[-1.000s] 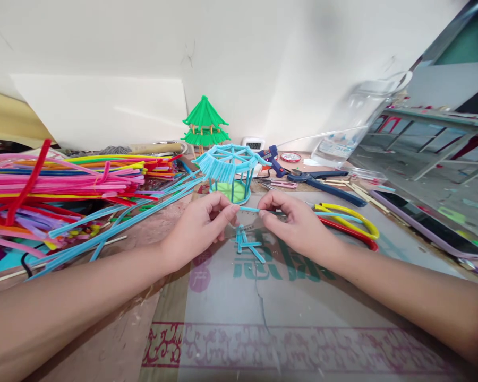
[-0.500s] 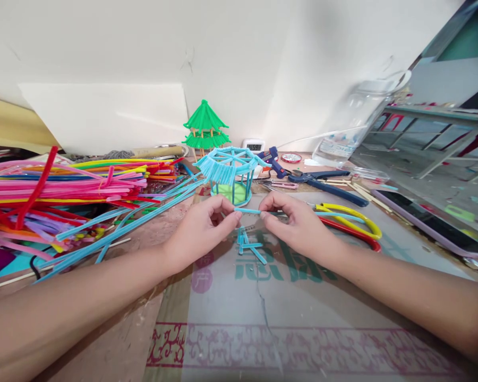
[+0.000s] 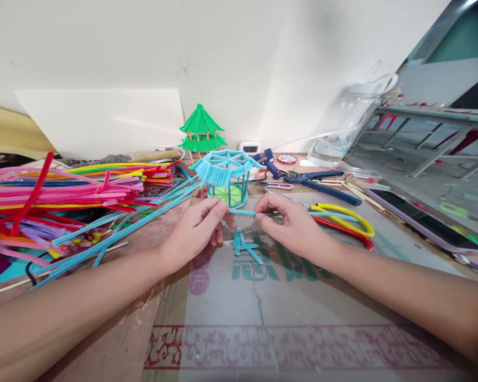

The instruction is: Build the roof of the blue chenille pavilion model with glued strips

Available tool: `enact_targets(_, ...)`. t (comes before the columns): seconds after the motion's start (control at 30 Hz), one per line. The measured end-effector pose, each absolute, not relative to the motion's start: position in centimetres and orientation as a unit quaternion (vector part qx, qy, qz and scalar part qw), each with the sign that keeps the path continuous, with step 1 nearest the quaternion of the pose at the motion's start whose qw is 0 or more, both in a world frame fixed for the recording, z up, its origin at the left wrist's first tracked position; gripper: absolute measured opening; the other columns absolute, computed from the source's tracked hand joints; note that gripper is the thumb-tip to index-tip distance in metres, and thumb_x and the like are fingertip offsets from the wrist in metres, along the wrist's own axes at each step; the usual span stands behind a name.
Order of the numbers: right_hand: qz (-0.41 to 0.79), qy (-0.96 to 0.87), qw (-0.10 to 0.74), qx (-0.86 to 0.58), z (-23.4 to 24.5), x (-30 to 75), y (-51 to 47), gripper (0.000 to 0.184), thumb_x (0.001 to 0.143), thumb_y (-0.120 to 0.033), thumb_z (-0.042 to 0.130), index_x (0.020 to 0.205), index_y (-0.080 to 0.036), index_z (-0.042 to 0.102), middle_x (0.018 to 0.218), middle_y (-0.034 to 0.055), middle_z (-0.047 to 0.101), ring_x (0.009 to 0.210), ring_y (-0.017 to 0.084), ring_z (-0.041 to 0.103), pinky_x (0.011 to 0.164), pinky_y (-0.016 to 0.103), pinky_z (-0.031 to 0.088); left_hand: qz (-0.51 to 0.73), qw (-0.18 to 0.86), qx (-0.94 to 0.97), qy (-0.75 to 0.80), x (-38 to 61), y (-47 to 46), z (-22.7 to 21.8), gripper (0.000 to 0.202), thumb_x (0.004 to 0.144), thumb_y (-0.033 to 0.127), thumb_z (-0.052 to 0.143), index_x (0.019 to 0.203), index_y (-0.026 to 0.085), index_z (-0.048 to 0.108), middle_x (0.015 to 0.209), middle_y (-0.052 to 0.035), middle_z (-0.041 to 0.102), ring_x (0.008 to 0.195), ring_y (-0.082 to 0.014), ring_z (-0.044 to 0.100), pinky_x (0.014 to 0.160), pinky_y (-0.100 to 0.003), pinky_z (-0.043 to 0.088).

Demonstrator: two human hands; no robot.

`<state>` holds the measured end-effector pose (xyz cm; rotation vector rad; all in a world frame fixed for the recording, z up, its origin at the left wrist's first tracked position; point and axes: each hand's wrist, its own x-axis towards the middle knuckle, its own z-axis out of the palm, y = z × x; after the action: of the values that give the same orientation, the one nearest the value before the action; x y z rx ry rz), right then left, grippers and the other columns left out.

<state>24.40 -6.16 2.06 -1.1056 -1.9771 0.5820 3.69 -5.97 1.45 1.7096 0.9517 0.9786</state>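
My left hand (image 3: 199, 225) and my right hand (image 3: 289, 223) each pinch one end of a short light-blue pipe-cleaner piece (image 3: 242, 212), held level just above the table. Below it lie a few cut blue pieces (image 3: 245, 246) on a printed cardboard sheet (image 3: 263, 297). Just behind my hands stands a small blue pipe-cleaner pavilion (image 3: 227, 175) with a green floor. A green pavilion model (image 3: 201, 130) stands farther back by the wall.
A big heap of coloured pipe cleaners (image 3: 63, 191) fills the left side, with long blue ones (image 3: 135, 223) fanning toward the middle. On the right lie yellow and red loops (image 3: 342, 223), blue pliers (image 3: 322, 183), a glue gun (image 3: 269, 162), a phone (image 3: 418, 220) and a clear plastic bottle (image 3: 342, 138).
Both hands have stayed pinched on the short blue piece and drifted slightly left and down in view. The view itself has shifted a little; nothing on the table has moved.
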Motion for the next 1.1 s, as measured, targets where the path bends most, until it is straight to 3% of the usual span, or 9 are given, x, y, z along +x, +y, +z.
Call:
enact_targets(0.1,0.237,-0.776,0.390,-0.435,2.06,24.42,-6.04,0.006,0.078,-0.015,0.052,0.076,-0.020,0.053,0.073,-0.0024,0.055,0.068,0.013,0.051,0.063,0.025,0.041,0.408,0.499,0.666,0.376,3.83,-5.95,1.57,0.029,0.090,0.045,0.044,0.083,0.018,0.051,0.072,-0.0006,0.064,0.049,-0.0100,0.056,0.043,-0.020,0.044)
enact_targets(0.23,0.240,-0.774,0.390,-0.438,2.10,24.47,-5.89,0.006,0.077,-0.015,0.053,0.075,-0.020,0.054,0.070,-0.0027,0.055,0.066,0.013,0.050,0.061,0.025,0.039,0.402,0.483,0.677,0.384,4.04,-5.89,1.53,0.014,0.084,0.031,0.054,0.087,0.018,0.051,0.074,0.0009,0.064,0.047,-0.0067,0.053,0.045,-0.018,0.045)
enact_targets(0.43,0.259,-0.764,0.399,-0.436,1.93,24.73,-5.65,0.004,0.077,-0.017,0.053,0.074,-0.020,0.053,0.069,-0.0032,0.054,0.064,0.012,0.048,0.060,0.025,0.037,0.415,0.461,0.686,0.379,4.17,-6.03,1.47,0.027,0.085,0.031,0.058,0.107,0.020,0.047,0.078,0.0012,0.067,0.048,-0.0062,0.054,0.046,-0.017,0.046)
enact_targets(0.77,0.261,-0.758,0.406,-0.439,1.95,24.73,-5.49,0.004,0.077,-0.018,0.054,0.073,-0.020,0.053,0.067,-0.0031,0.053,0.063,0.012,0.049,0.060,0.025,0.038,0.414,0.436,0.700,0.386,4.10,-6.24,1.43,0.022,0.087,0.033,0.057,0.102,0.017,0.053,0.084,-0.0027,0.069,0.053,-0.0074,0.057,0.050,-0.018,0.049)
enact_targets(0.9,0.243,-0.768,0.399,-0.439,1.83,24.77,-5.60,0.005,0.077,-0.016,0.053,0.074,-0.020,0.053,0.069,-0.0030,0.054,0.065,0.012,0.049,0.061,0.025,0.039,0.415,0.455,0.693,0.375,3.87,-5.91,1.23,0.026,0.091,0.041,0.051,0.097,0.016,0.055,0.083,-0.0037,0.069,0.054,-0.0083,0.058,0.051,-0.020,0.050)
enact_targets(1.1,0.231,-0.773,0.398,-0.437,1.90,24.60,-5.73,0.005,0.076,-0.015,0.053,0.074,-0.020,0.053,0.070,-0.0022,0.055,0.067,0.013,0.050,0.063,0.026,0.040,0.389,0.475,0.688,0.387,3.77,-5.58,1.50,0.036,0.090,0.048,0.051,0.080,0.014,0.059,0.057,0.0007,0.060,0.048,-0.0086,0.056,0.048,-0.018,0.047)
